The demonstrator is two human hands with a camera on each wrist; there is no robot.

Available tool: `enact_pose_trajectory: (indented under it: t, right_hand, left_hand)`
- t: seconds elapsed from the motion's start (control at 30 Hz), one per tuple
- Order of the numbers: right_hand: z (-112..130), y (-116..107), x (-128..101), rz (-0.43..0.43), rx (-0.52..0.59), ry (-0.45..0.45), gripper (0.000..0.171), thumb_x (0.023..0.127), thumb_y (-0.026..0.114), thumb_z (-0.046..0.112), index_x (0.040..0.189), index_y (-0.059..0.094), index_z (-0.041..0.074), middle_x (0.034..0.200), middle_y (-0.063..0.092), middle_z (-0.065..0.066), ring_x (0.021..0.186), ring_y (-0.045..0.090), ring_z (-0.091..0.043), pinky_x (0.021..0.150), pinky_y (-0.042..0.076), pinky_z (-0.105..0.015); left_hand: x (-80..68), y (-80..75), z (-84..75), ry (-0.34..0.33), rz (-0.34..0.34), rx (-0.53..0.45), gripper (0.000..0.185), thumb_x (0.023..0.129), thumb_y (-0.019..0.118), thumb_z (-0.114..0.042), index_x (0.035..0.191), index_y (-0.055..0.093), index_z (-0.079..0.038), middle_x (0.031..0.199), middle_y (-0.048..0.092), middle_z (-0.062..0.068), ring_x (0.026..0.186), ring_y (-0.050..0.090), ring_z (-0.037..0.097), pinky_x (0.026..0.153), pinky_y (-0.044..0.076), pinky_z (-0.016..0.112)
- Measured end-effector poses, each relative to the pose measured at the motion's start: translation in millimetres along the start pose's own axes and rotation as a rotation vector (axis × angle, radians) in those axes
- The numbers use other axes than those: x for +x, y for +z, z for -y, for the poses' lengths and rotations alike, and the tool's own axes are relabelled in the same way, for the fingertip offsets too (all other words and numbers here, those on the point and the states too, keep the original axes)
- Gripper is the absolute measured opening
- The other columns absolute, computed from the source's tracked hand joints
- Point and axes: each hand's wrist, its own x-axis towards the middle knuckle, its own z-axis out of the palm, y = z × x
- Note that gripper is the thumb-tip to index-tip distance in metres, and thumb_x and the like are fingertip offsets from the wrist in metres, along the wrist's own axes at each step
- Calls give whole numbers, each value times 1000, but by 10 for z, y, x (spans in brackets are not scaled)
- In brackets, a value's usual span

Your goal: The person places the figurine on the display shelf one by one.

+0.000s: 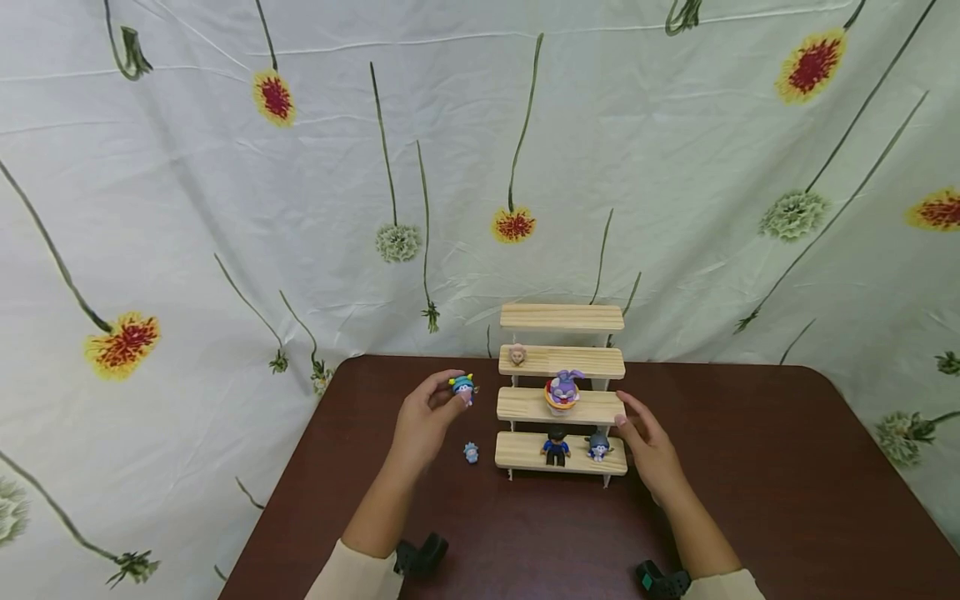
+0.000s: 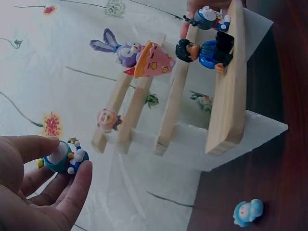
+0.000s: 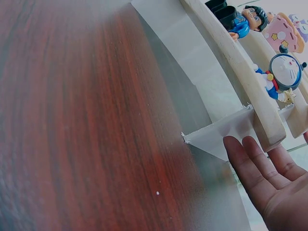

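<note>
A: Left hand (image 1: 426,417)?

B: Raised over the bench (image 1: 750,500), left of the stepped wooden shelf (image 1: 561,393). Thumb and fingertips pinch a small teal figure (image 1: 463,388) with a yellow-trimmed cap; it hangs clear of the bench, level with the shelf's third step from the top.

A: Right hand (image 1: 651,450)?

B: Spread flat, fingers straight and side by side (holding nothing), fingertips just beside the shelf's right end by the lower steps. Whether they touch the wood, I cannot tell.

A: On the shelf?

B: Bottom step: a dark-haired figure in blue (image 1: 556,446) and a round blue-and-white cat figure (image 1: 597,446), side by side. Next step up: a purple long-eared rabbit (image 1: 563,390) in an orange star-marked base. Step above that: a small pinkish head (image 1: 517,355) at the left end. Top step bare.

A: Loose items?

B: One pale blue figure (image 1: 471,452) on the bench, just left of the bottom step, below the left hand.
</note>
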Motion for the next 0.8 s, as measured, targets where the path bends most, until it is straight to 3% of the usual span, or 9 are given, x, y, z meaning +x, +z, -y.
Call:
enact_pose_trajectory:
  t: [0.4, 0.8]
  right_hand:
    - [52, -2, -25, 5, 14, -5, 50, 106, 53, 35, 154, 41, 28, 130, 60, -23, 109, 67, -21, 78, 59, -37]
    - [14, -9, -15, 1, -13, -16, 52, 105, 53, 42, 154, 41, 30, 129, 62, -22, 110, 67, -24, 77, 58, -36]
  left_hand:
    - [235, 133, -228, 15, 22, -14, 38, 95, 71, -21, 133, 66, -15, 122, 69, 12, 110, 67, 18, 96, 54, 40]
    - [483, 329, -479, 31, 50, -43, 38, 96, 70, -17, 134, 64, -15, 129, 65, 12, 119, 64, 23, 101, 53, 40]
